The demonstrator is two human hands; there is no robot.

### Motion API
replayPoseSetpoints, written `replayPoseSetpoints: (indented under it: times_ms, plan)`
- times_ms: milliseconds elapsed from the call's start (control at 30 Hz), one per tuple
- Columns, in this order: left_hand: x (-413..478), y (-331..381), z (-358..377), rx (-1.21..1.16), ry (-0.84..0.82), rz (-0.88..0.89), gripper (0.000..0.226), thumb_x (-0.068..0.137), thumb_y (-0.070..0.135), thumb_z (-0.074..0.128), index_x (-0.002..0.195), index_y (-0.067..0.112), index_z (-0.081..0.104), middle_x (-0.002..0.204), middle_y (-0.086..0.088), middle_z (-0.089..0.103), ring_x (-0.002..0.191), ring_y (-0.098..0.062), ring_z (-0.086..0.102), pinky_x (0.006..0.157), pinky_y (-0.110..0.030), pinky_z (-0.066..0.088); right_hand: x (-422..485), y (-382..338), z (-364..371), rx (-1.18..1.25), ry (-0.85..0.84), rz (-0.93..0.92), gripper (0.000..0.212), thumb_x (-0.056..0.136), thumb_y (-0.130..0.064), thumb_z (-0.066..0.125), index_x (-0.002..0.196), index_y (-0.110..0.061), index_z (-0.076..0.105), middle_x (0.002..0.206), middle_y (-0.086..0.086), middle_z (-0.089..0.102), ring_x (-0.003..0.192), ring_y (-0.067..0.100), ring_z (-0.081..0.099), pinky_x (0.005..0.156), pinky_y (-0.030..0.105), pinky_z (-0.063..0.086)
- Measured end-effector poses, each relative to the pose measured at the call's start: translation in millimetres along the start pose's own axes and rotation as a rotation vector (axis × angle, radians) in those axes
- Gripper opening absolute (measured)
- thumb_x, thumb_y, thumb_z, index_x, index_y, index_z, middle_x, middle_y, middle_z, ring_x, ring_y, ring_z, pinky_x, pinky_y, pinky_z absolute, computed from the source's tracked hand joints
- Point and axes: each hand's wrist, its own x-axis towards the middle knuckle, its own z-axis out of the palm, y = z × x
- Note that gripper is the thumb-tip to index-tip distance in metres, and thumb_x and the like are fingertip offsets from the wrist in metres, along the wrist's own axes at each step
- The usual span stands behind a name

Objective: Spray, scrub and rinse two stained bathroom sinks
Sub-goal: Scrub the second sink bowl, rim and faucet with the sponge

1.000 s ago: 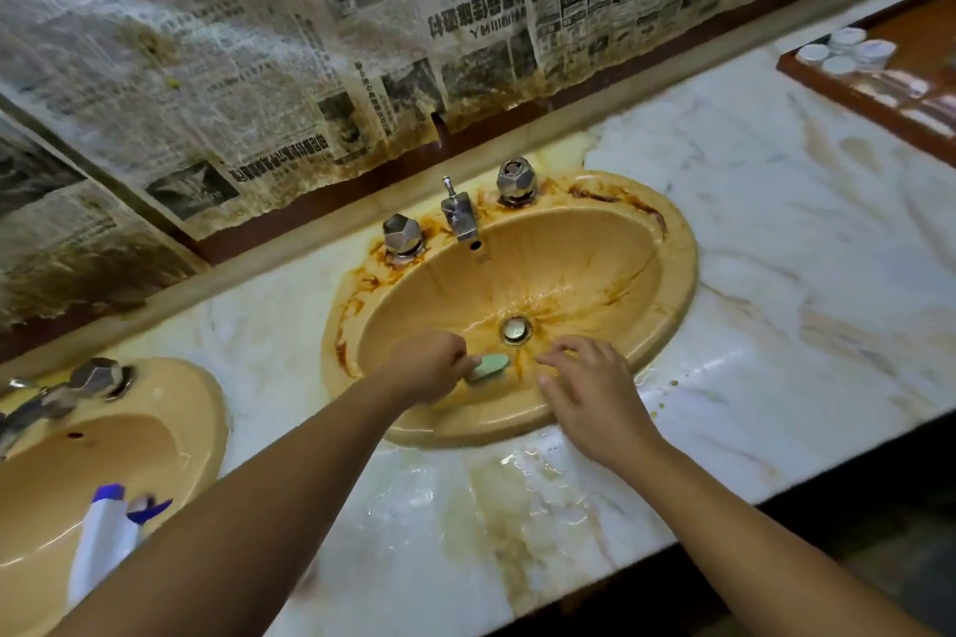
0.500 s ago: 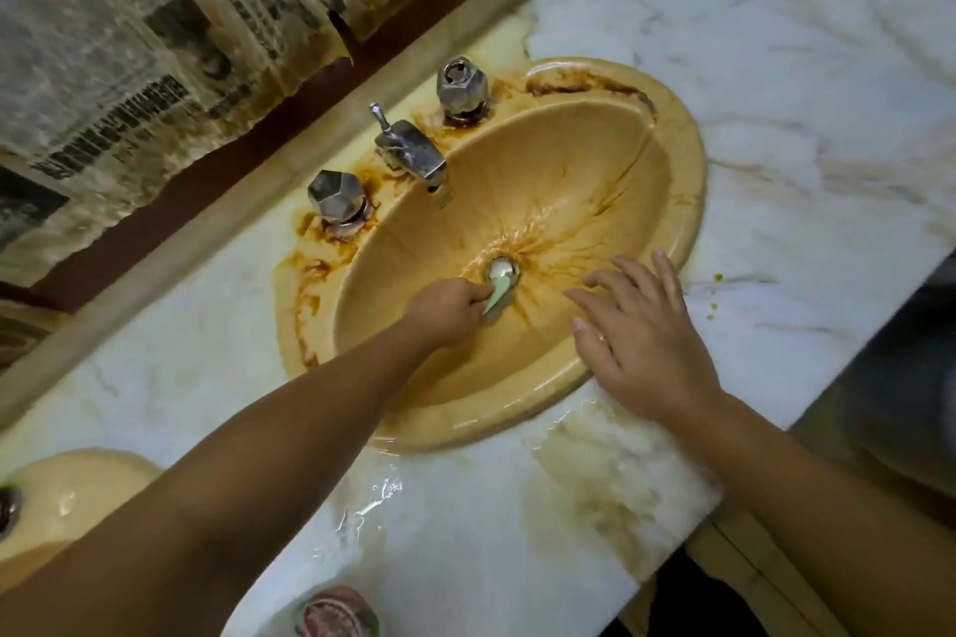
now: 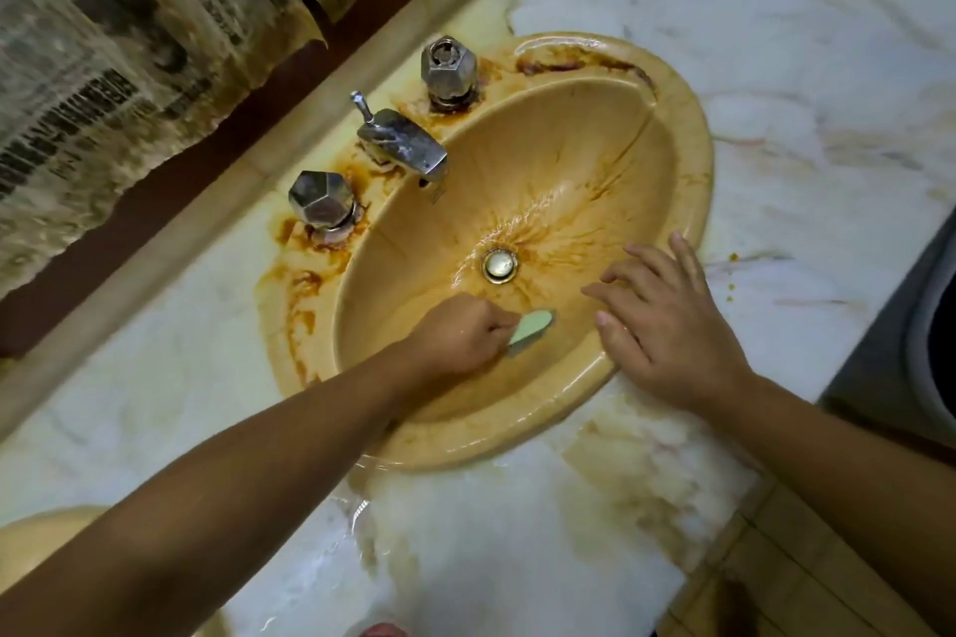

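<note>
A tan oval sink [image 3: 688, 129] with rusty brown streaks is set in the marble counter. My left hand [image 3: 458, 339] grips a pale green scrub pad [image 3: 533, 329] and presses it on the near wall of the basin, just below the metal drain [image 3: 499, 265]. My right hand [image 3: 667, 326] lies flat with straight, spread fingers on the sink's near right rim. A chrome spout [image 3: 403, 142] and two faceted chrome knobs [image 3: 320, 202] [image 3: 447, 65] stand at the sink's back edge, with rust stains around them.
The wet, stained marble counter [image 3: 517, 548] surrounds the sink. The rim of a second tan sink [image 3: 46, 528] shows at the lower left. Stained newspaper [image 3: 103, 67] covers the wall behind. A round reddish object [image 3: 383, 630] peeks in at the bottom edge.
My left hand has pulled the green pad from the drain back toward the near wall of the basin. The camera has moved closer over the sink. My right hand stays on the rim.
</note>
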Motion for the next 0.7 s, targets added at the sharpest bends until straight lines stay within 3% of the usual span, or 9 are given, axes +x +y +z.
replayPoseSetpoints:
  times_ms: [100, 267, 333, 433, 467, 533, 600, 667, 700]
  plan:
    - [-24, 10, -11, -0.496, -0.168, 0.029, 0.025, 0.104, 0.031, 0.061, 0.123, 0.027, 0.075, 0.115, 0.023, 0.074, 0.096, 0.009, 0.064, 0.088, -0.020, 0.052, -1, 1, 1, -0.015, 0.013, -0.004, 0.043, 0.101, -0.037, 0.042, 0.121, -0.016, 0.073, 0.117, 0.006, 0.066, 0.137, 0.034, 0.049, 0.124, 0.061, 0.015]
    - [-18, -21, -10, 0.092, -0.079, -0.073, 0.029, 0.101, 0.029, 0.051, 0.114, 0.035, 0.077, 0.090, 0.006, 0.075, 0.081, -0.015, 0.066, 0.075, -0.041, 0.056, -2, 4, 1, 0.025, 0.008, -0.016, 0.043, 0.102, -0.038, 0.041, 0.117, -0.016, 0.075, 0.113, 0.003, 0.066, 0.136, 0.032, 0.049, 0.124, 0.060, 0.014]
    - [-25, -15, -14, 0.014, -0.148, 0.003, 0.026, 0.101, 0.031, 0.052, 0.104, 0.033, 0.078, 0.085, 0.014, 0.069, 0.082, -0.012, 0.066, 0.077, -0.037, 0.057, -1, 5, 0, 0.025, 0.007, -0.010, 0.042, 0.102, -0.038, 0.042, 0.116, -0.016, 0.075, 0.113, 0.003, 0.066, 0.136, 0.032, 0.049, 0.124, 0.060, 0.014]
    - [-54, -7, -35, -0.377, -0.342, 0.021, 0.025, 0.103, 0.033, 0.062, 0.122, 0.026, 0.077, 0.120, 0.026, 0.070, 0.106, 0.007, 0.065, 0.093, -0.017, 0.052, 0, 3, 0, 0.031, 0.015, -0.017, 0.041, 0.101, -0.038, 0.043, 0.114, -0.016, 0.075, 0.111, 0.004, 0.066, 0.135, 0.032, 0.050, 0.123, 0.061, 0.015]
    - [-59, -13, -39, -0.350, -0.366, 0.030, 0.025, 0.103, 0.032, 0.063, 0.124, 0.025, 0.075, 0.123, 0.024, 0.069, 0.109, 0.004, 0.066, 0.095, -0.017, 0.051, -1, 3, 0, 0.029, 0.016, -0.016, 0.041, 0.101, -0.038, 0.043, 0.113, -0.016, 0.075, 0.111, 0.004, 0.066, 0.135, 0.033, 0.050, 0.123, 0.061, 0.015]
    - [-56, -24, -36, -0.052, -0.303, -0.012, 0.024, 0.103, 0.031, 0.059, 0.117, 0.028, 0.078, 0.112, 0.015, 0.076, 0.098, -0.010, 0.070, 0.087, -0.032, 0.056, -1, 4, 0, 0.019, 0.022, -0.019, 0.041, 0.101, -0.038, 0.043, 0.112, -0.016, 0.075, 0.110, 0.004, 0.066, 0.134, 0.033, 0.051, 0.123, 0.062, 0.016]
    - [-39, -19, -26, 0.278, -0.198, -0.118, 0.026, 0.099, 0.028, 0.052, 0.091, 0.022, 0.075, 0.084, 0.001, 0.071, 0.081, -0.025, 0.063, 0.071, -0.041, 0.055, -1, 4, 0, 0.018, 0.018, -0.021, 0.041, 0.102, -0.038, 0.043, 0.111, -0.016, 0.075, 0.110, 0.004, 0.066, 0.134, 0.033, 0.051, 0.123, 0.062, 0.016]
    - [-25, 4, -13, 0.226, -0.115, -0.108, 0.026, 0.097, 0.025, 0.051, 0.076, 0.015, 0.064, 0.069, 0.002, 0.057, 0.074, -0.028, 0.059, 0.064, -0.040, 0.052, 0, 4, 1, 0.017, 0.030, -0.022, 0.040, 0.101, -0.038, 0.044, 0.110, -0.016, 0.076, 0.109, 0.004, 0.066, 0.133, 0.033, 0.051, 0.122, 0.062, 0.017]
    - [-20, 13, -8, 0.049, -0.112, -0.065, 0.026, 0.098, 0.025, 0.052, 0.082, 0.014, 0.070, 0.068, 0.006, 0.058, 0.072, -0.024, 0.060, 0.065, -0.038, 0.052, 1, 4, 1, 0.013, 0.041, -0.022, 0.039, 0.101, -0.038, 0.045, 0.110, -0.016, 0.076, 0.108, 0.004, 0.067, 0.132, 0.033, 0.052, 0.122, 0.062, 0.018]
